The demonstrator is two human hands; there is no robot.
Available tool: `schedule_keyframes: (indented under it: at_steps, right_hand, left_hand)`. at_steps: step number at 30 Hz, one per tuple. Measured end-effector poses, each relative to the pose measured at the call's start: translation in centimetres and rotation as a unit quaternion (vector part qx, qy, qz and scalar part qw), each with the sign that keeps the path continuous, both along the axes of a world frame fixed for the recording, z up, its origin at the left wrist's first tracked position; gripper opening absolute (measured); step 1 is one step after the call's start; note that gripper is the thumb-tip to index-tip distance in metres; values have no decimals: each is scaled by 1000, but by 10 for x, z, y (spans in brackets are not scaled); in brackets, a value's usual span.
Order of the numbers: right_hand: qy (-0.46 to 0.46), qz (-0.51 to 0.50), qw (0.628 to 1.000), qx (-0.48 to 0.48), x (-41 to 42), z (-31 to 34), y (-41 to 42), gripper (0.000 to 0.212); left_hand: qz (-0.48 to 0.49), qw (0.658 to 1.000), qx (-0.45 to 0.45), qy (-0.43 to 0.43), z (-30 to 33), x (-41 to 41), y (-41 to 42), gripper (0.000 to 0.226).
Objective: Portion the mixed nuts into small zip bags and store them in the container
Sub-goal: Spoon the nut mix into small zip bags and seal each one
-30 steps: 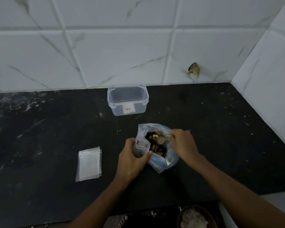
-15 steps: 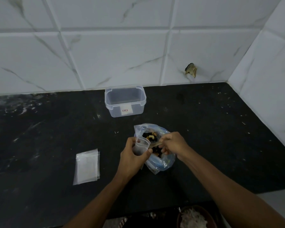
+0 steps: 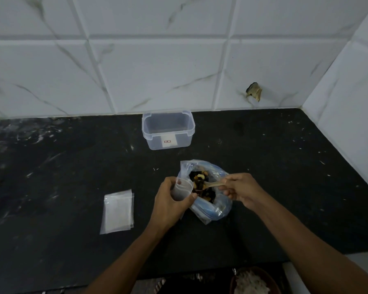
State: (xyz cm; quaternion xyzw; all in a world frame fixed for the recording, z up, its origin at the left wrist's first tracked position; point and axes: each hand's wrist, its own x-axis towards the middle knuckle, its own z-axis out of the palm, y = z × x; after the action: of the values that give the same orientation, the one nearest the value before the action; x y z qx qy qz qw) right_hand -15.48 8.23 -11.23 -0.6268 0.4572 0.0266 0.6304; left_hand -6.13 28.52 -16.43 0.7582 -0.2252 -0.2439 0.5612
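- Left hand (image 3: 172, 203) is curled round a small zip bag (image 3: 182, 189), whose open mouth is held up and turned toward the right.
- Right hand (image 3: 240, 190) is pinched on a wooden spoon (image 3: 210, 184); the handle runs left to right, and the bowl lies among the mixed nuts (image 3: 202, 185) in the big bag (image 3: 206, 192).
- Just left of the spoon bowl, the small mouth is reached by a short leftward carry, it is judged.
- Container (image 3: 168, 130) stands open at the back of the bench (image 3: 285, 166), and spare bags (image 3: 117, 211) lie to the left.

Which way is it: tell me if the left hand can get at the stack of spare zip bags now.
Probably not yet: the left hand grips an open small zip bag. The stack lies unobstructed on the counter beside it.
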Motion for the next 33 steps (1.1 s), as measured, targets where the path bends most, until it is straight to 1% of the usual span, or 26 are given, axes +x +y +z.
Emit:
schedule_keyframes:
  at_steps: [6, 11, 14, 17, 18, 20, 21, 22, 23, 24, 25, 26, 27, 28, 29, 31, 32, 33]
  right_hand:
    - [-24, -18, 999, 19, -9, 20, -12, 17]
    - [-76, 9, 997, -15, -9, 53, -14, 17]
    - [-105, 64, 989, -81, -4, 73, -2, 18]
    - [-105, 126, 964, -209, 0, 82, 17, 17]
    - [-99, 149, 945, -272, 2, 84, 24, 16]
    - [-93, 214, 888, -396, 3, 86, 40, 13]
    - [-94, 263, 846, -454, 2, 86, 48, 10]
    - [-103, 316, 790, -516, 1, 85, 54, 8]
    - [-119, 366, 726, -570, 0, 83, 58, 10]
    - [-137, 398, 675, -605, -2, 80, 60, 15]
    - [-154, 411, 646, -625, -4, 79, 59, 18]
    - [-164, 410, 632, -637, -6, 80, 57, 17]
    - [-170, 403, 630, -642, -6, 83, 54, 13]
    - [-176, 385, 641, -640, -6, 86, 52, 10]
    - [-185, 352, 669, -628, -7, 91, 49, 10]
    - [-199, 240, 743, -592, -7, 97, 39, 10]
    - [-190, 188, 774, -574, -7, 96, 32, 10]
    - [-163, 156, 801, -555, -7, 92, 24, 10]
  left_hand:
    - [8, 996, 50, -79, 6, 7, 3, 65]
    - [18, 993, 52, -108, 17, 8, -6, 58]
    - [15, 993, 43, -108, 22, 6, -13, 59]
    - [20, 995, 30, -96, 25, 4, -20, 64]
    - [22, 995, 26, -94, 26, 4, -22, 64]
    - [28, 996, 17, -81, 27, 3, -25, 63]
    - [30, 997, 10, -72, 27, 4, -26, 61]
    - [31, 997, 1, -64, 27, 4, -27, 59]
    - [30, 998, -8, -57, 28, 5, -26, 56]
    - [27, 998, -17, -52, 28, 5, -26, 54]
    - [26, 998, -26, -49, 28, 5, -25, 52]
    - [25, 998, -33, -47, 28, 5, -24, 50]
    - [25, 998, -38, -45, 28, 6, -24, 49]
    - [26, 998, -41, -42, 28, 6, -23, 48]
    - [27, 998, -42, -38, 28, 7, -22, 47]
    - [26, 998, -46, -28, 27, 8, -18, 45]
    - [26, 998, -49, -23, 25, 8, -15, 43]
    - [27, 998, -52, -18, 23, 7, -12, 43]
